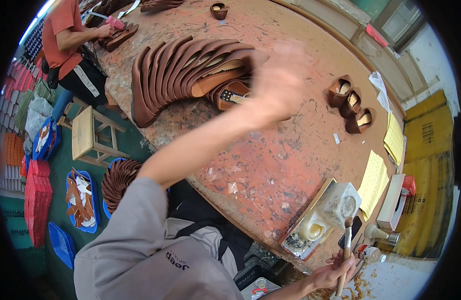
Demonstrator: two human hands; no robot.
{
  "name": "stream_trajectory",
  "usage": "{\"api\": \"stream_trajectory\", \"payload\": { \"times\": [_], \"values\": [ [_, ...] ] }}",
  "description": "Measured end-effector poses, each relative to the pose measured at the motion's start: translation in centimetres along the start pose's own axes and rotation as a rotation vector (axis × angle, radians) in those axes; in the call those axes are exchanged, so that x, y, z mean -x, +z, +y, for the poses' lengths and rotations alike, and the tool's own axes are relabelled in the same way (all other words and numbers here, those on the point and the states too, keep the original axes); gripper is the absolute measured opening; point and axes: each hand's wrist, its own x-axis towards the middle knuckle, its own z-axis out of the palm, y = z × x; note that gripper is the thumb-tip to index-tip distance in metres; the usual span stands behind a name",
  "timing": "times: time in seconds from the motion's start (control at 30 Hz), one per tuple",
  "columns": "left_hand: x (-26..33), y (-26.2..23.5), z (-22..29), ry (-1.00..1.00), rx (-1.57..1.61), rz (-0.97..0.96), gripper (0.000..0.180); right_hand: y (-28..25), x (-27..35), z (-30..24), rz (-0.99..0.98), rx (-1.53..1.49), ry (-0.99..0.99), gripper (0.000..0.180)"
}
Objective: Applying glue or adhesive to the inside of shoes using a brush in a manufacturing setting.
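Brush [347, 245] in my R hand [336, 272] – fingers wrapped round the handle, bristles away from me, nr the white container [346, 192] w/ its pale-filled cup. My L hand [283, 80] is a blur by the fanned row of brown shoes [158, 75] on the worktable [255, 165] – can't tell how far its fingers spread, or if they've got anything.

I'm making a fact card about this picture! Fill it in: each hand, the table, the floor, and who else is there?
Left hand: blurred, by the curved row of brown shoes; can't tell if holding anything
Right hand: holding a brush, bristles up
Table: also three brown shoes grouped at the right, yellow papers
Floor: wooden stool, blue basket of scraps
Other person: reddish shirt, upper left
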Motion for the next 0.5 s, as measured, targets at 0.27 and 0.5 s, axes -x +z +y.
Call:
{"api": "stream_trajectory", "payload": {
  "times": [0.27,0.5],
  "values": [
    [9.0,-6.6,-19.5,-0.172,0.014,-0.016,0.027,2.5,1.7,-0.9,-0.068,-0.091,-0.009,0.032],
    [10.3,-12.1,-7.8,-0.047,0.184,-0.053,0.028,1.8,2.5,-2.1,-0.076,-0.123,-0.056,0.03]
  ]
}}
